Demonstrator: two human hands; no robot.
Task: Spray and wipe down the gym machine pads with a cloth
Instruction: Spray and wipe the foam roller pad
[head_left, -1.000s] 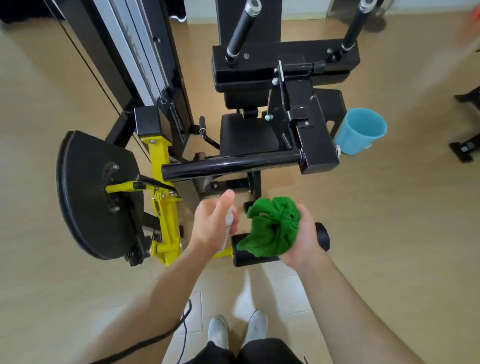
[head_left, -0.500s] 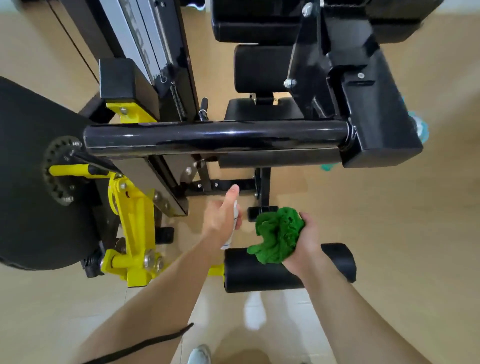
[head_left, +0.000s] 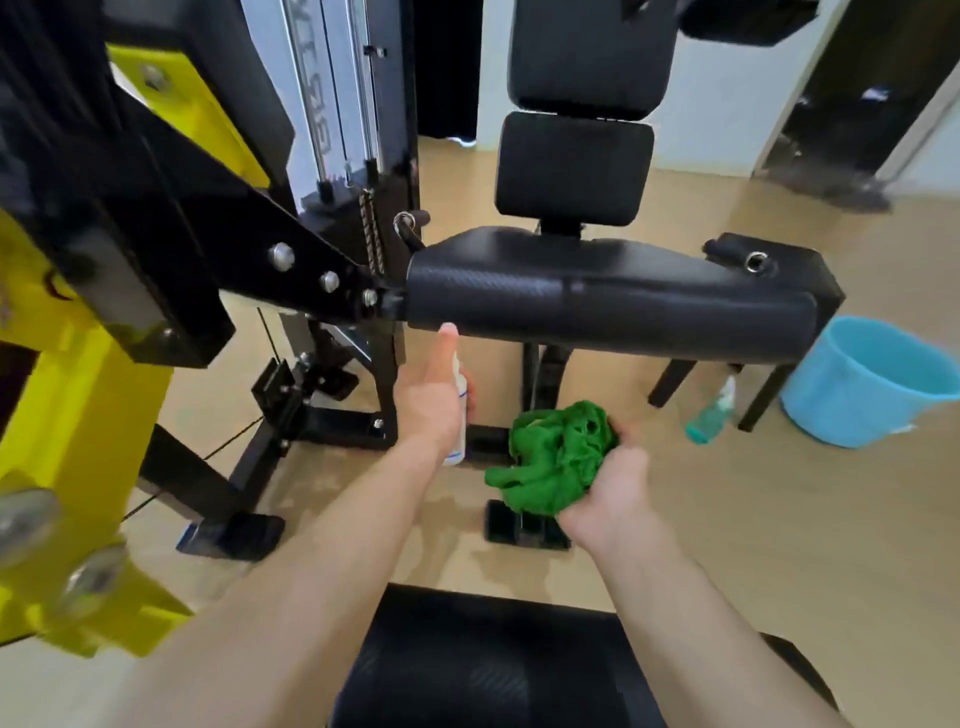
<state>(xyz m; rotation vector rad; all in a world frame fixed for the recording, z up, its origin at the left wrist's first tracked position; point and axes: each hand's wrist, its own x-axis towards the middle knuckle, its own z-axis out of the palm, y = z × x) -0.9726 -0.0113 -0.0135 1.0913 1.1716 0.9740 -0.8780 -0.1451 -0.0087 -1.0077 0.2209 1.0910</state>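
Mid-frame our left hand (head_left: 432, 402) wraps its grip round the upright spray bottle (head_left: 458, 441), top toward the pad (head_left: 608, 306) stretched left-to-right above. Beside it our right hand (head_left: 610, 496) clutches the green cloth (head_left: 553, 457).

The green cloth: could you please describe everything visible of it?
The green cloth is bright green, soft-looking fabric, crumpled into a loose wad with deep folds. The right hand grips it from below and from its right side, and one end droops out to the left. It is held in the air below the long black pad, apart from it, and only that hand touches it.
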